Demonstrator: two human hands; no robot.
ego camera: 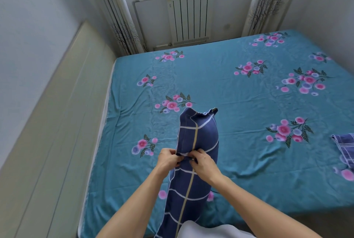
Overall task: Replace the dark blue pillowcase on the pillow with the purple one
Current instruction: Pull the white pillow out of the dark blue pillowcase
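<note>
The pillow in its dark blue pillowcase (193, 161) stands on end over the near part of the bed (249, 115). The left hand (168, 160) and right hand (204, 163) each pinch its edge midway up, grips narrow and nearly touching. A purple pillowcase (345, 147) lies on the bed, well right of the pillow.

Both hands, left (168, 158) and right (204, 162), pinch the dark blue checked fabric pillowcase (193, 161) held over the teal floral bed (239, 107).
</note>
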